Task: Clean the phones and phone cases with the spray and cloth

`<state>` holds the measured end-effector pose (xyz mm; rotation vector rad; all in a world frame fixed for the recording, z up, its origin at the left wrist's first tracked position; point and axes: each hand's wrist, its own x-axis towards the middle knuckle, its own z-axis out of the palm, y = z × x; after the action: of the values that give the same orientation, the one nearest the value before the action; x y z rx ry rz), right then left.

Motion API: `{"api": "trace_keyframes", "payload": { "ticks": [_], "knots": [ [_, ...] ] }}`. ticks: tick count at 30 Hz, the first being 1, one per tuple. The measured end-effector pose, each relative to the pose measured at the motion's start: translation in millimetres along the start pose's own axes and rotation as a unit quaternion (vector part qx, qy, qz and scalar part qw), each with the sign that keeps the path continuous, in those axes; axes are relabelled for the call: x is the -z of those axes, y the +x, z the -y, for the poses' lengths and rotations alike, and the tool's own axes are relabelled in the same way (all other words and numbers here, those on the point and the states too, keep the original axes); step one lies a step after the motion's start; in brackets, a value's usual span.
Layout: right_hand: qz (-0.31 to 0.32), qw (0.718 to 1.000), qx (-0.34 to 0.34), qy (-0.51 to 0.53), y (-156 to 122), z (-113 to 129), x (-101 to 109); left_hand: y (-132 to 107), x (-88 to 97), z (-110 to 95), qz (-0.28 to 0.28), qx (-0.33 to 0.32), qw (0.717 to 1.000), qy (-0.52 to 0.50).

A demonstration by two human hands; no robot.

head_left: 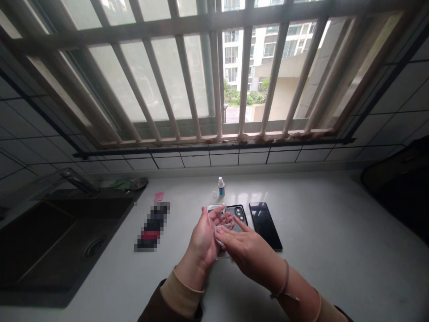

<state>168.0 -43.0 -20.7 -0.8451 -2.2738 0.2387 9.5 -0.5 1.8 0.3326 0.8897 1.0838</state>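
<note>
My left hand (203,239) is wrapped around a clear phone case (212,213), held above the counter, its fingers showing through the plastic. With fingers pressed down together, my right hand (246,250) holds a small white wipe (228,226) against the inside of the case. Part of the wipe is hidden beneath those fingers. Behind the hands lies a grey phone case with a black rim (240,215), partly covered. To its right a dark smartphone (266,226) lies flat on the counter.
A small white bottle with a blue label (221,188) stands behind the cases, a little clear cap (215,195) beside it. Left are a pink slip (158,197), a pixelated item (152,228) and a dark sink (67,250) with a tap (80,182). A black bag-like object (402,188) sits far right.
</note>
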Motion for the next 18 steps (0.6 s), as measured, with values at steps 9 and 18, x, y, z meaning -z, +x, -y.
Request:
{"api": "trace_keyframes", "payload": {
  "ticks": [9,18],
  "knots": [
    [0.023,0.979,-0.089,0.183,4,12,20,2,-0.4,-14,-0.044,-0.081,0.993,-0.075],
    [-0.300,0.829,-0.371,0.293,-9,-30,6,-10,-2.6,0,0.075,-0.114,0.990,-0.021]
  ]
}}
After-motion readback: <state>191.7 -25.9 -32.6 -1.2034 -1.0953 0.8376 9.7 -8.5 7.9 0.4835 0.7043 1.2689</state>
